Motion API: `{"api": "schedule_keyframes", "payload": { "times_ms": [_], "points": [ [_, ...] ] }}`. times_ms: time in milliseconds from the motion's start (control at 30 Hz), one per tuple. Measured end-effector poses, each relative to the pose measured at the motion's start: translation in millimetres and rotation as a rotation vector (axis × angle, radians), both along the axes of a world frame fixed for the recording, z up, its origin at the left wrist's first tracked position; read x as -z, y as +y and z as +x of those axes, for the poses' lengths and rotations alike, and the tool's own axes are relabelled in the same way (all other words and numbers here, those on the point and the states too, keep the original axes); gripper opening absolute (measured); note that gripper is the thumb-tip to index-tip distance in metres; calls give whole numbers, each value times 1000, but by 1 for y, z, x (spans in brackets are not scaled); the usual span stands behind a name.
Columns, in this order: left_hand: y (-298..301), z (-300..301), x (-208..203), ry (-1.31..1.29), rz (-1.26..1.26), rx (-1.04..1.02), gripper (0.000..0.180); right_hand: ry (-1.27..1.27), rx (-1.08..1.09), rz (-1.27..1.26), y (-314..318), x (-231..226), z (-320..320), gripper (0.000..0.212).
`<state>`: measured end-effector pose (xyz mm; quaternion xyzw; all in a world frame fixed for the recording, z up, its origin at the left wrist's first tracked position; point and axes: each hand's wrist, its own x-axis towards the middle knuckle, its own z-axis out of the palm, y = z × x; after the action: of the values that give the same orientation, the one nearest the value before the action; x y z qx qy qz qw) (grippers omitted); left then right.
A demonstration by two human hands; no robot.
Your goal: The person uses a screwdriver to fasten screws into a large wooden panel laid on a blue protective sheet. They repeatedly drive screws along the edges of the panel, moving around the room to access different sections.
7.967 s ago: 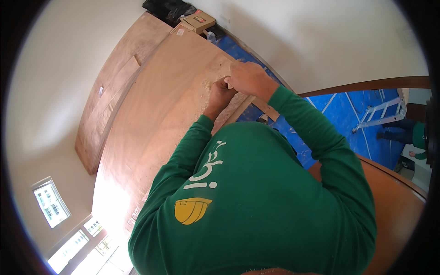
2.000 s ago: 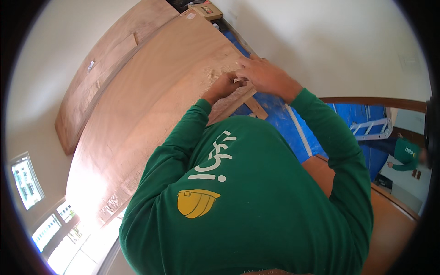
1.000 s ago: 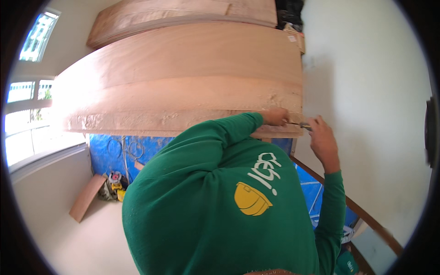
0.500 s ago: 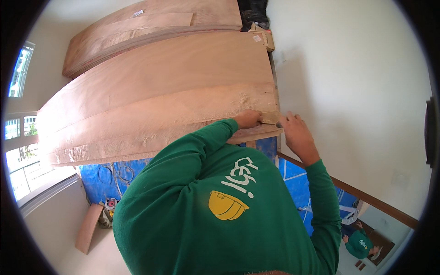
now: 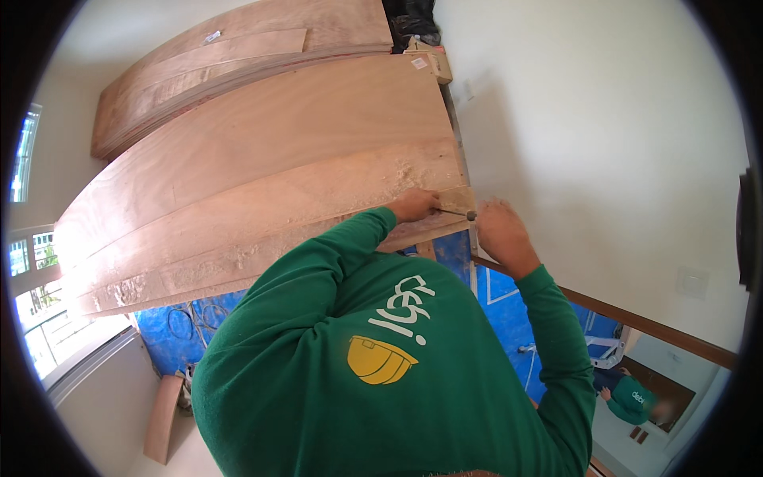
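Fingers (image 5: 431, 200) of the left hand (image 5: 412, 205) are bent closed, and the dark, slender shaft of a hand tool (image 5: 454, 212) runs out from between their tips; those of the right hand (image 5: 502, 237) are curled round its other end (the grip is hidden inside the fist, which is slightly blurred). The tool lies roughly level between the two hands, over the near right corner of a large plywood stack (image 5: 294, 127); whether its shaft touches the wood cannot be told. Pale wood shavings (image 5: 408, 172) are scattered just beyond the left hand and along the near side of the upper sheet. Behind stands a second pile of sheets (image 5: 179, 75), with a cardboard box (image 5: 437, 65) and black plastic (image 5: 415, 20) at the right. Blue sheeting (image 5: 453, 250) covers the floor below. At lower right, well apart, a person in green (image 5: 630, 400) is seen near a metal ladder (image 5: 608, 352).
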<state>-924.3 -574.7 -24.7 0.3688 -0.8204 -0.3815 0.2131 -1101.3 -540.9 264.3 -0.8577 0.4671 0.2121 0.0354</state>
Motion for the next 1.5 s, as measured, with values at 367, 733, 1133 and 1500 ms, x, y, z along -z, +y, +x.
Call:
{"api": "schedule_keyframes", "payload": {
  "times_ms": [367, 733, 1133, 1500],
  "points": [
    [-4, 1, 4, 74, 44, 17, 21, 27, -137, -135, 2, 4, 7, 11],
    [3, 11, -31, 257, 125, 36, 27, 19, -214, 18, -18, 6, 9, 15],
    [8, -1, -24, 382, 76, -71, 22, -128, 452, 109, -25, -37, 28, 61],
    [6, 5, -27, 221, 72, -44, 23, -274, -101, 33, -18, -25, 12, 31]
  ]
}}
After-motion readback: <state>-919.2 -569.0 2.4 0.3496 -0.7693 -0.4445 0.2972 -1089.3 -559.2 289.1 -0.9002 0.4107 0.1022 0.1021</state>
